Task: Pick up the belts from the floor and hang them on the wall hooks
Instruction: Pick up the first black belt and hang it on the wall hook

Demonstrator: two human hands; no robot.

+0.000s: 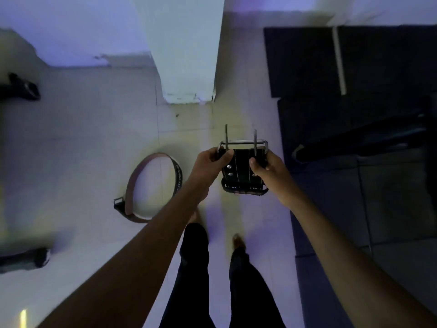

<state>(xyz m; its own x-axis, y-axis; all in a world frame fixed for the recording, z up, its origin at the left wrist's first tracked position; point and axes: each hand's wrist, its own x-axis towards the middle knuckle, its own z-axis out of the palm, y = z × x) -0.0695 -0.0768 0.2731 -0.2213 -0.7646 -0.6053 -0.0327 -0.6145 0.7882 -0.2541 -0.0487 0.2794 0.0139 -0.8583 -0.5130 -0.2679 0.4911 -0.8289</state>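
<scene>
From the head camera, both hands hold a black weightlifting belt [243, 171] out in front of the body, above the pale tiled floor [78, 147]. The left hand [209, 163] is clenched on the left edge of the belt just below its metal double-prong buckle [243, 143]; the right hand [266, 164] grips the right edge, thumb pressed on the face near the rivets. The two prongs stick up and away from the person.

A second belt [151, 185] — brownish inside, dark outside, coiled in an open loop — lies on the floor to the left, near the person's bare feet, and is not touched.

The step in hand looks like carrying: one belt lifted, not yet hung. No wall hooks show here, only the base of a white pillar [189, 55] and a dark mat [354, 67] to the right. The next move likely calls for looking up to find a hook and presenting the buckle frame to it — then coming back for the floor belt.
</scene>
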